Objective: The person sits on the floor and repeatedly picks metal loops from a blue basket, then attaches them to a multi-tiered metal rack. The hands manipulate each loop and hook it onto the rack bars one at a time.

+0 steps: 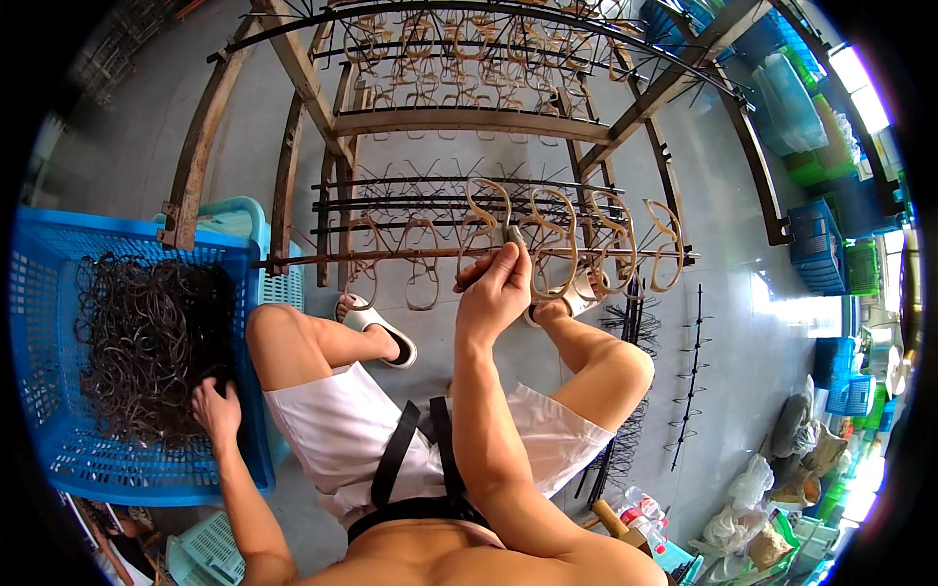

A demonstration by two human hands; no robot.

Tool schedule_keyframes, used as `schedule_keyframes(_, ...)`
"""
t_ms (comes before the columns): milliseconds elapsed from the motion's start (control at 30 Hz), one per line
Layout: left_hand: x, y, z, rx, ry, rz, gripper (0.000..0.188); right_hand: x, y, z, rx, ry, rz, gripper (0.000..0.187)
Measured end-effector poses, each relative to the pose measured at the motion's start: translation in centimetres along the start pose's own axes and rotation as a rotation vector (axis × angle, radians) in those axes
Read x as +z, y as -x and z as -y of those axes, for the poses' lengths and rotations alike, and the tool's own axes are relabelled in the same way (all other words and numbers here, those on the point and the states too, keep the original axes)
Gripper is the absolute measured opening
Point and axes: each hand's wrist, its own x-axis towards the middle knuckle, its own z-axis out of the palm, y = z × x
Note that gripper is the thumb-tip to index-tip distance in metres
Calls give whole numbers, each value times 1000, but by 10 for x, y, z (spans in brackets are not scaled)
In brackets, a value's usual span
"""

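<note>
My left hand (pixel 217 410) rests at the right edge of a tangled pile of dark, thin, curved loops (pixel 147 342) in a blue plastic basket (pixel 107 481). Its fingers are apart; I see nothing held in them. My right hand (pixel 496 293) is raised in front of a wooden rack, thumb and fingers closed on a small grey-tipped tool (pixel 514 234), most of it hidden in my grip. Just beyond that tip hangs a tan eyeglass-frame-shaped piece (pixel 487 203). More such frames (pixel 557 230) hang along a horizontal rod (pixel 381 256) to either side.
The wooden rack (pixel 469 122) rises ahead, its higher rods carrying many hanging frames (pixel 469 39). Spiky black rods (pixel 625 391) lie on the floor right of my leg, with another rod (pixel 692 376) farther right. Plastic bags (pixel 752 483) and blue crates (pixel 819 249) stand at the right.
</note>
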Motion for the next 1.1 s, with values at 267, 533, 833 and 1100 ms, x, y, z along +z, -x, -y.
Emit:
schedule_keyframes(267,46,9,24,-77,315,199,35,-1,1,4,82,28,41,22)
schedule_keyframes(533,38,12,20,-179,-151,156,36,-3,14,-3,-14,155,131,21)
schedule_keyframes(833,63,-11,44,-81,-100,292,32,-17,12,-6,-225,395,280,19)
schedule_keyframes(1100,36,6,36,-168,78,355,35,-16,7,-11,-171,284,160,19)
